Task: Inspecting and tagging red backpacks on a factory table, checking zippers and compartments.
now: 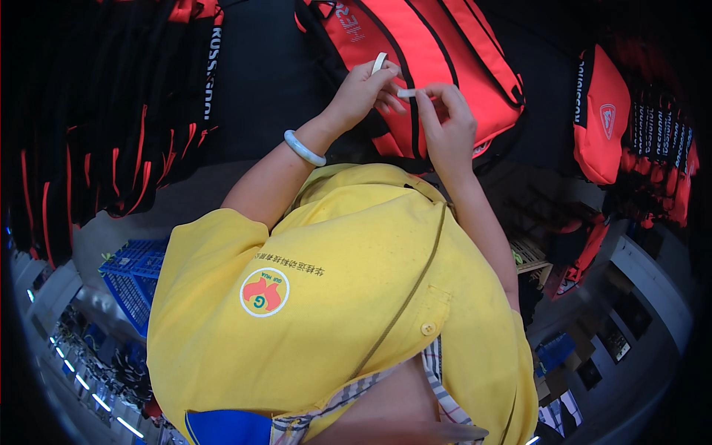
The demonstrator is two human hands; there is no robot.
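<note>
To the far left of the hands, a stack of black bags with red trim [111, 111] is seen, and lower on that side a blue plastic crate [133, 278]. A pale jade-coloured bangle [304, 148] is worn on the wrist below the left hand [363, 93], whose fingers are pinched on one end of a small white strip [379, 62] that is held upright at the fingertips. Just beside it, the right hand [445, 122] is closed on another end of a small white piece [406, 93]; whether the two white bits are one strip or two cannot be told. Both hands are raised close together, directly in front of a red and black bag [437, 52] that lies behind them on the bench. The white strip is judged to be not yet applied or parted: it is held between the hands and is not touching the bag. To the right of the hands, another red bag [601, 119] is seen, well apart. A yellow shirt [334, 297] fills the area below the hands.
</note>
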